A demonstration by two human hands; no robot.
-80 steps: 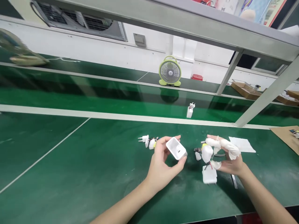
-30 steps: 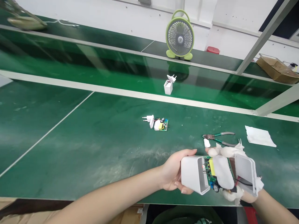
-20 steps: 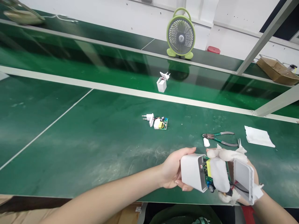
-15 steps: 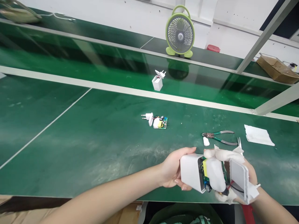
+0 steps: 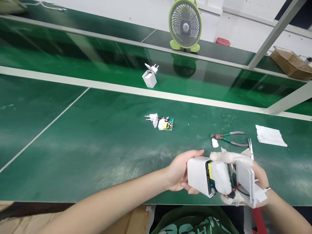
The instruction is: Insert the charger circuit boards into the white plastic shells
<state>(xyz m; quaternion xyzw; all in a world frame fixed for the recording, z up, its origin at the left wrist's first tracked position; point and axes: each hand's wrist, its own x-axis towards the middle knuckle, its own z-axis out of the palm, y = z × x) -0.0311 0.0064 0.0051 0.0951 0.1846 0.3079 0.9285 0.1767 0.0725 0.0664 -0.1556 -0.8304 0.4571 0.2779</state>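
Green bench mat is sitting under us. We're gripping the white charger shell in our left hand, while our right hand, fingers taped, is pinching the circuit board halfway inside it.

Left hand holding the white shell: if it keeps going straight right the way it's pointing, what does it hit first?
Likely the circuit board already at the mouth of the white shell that the left hand holds; the right hand with its wrapped fingers grips that board. Depth is hard to judge.

Our arms are bare, no sleeves; right hand wears white finger cots, left hand w/o any.
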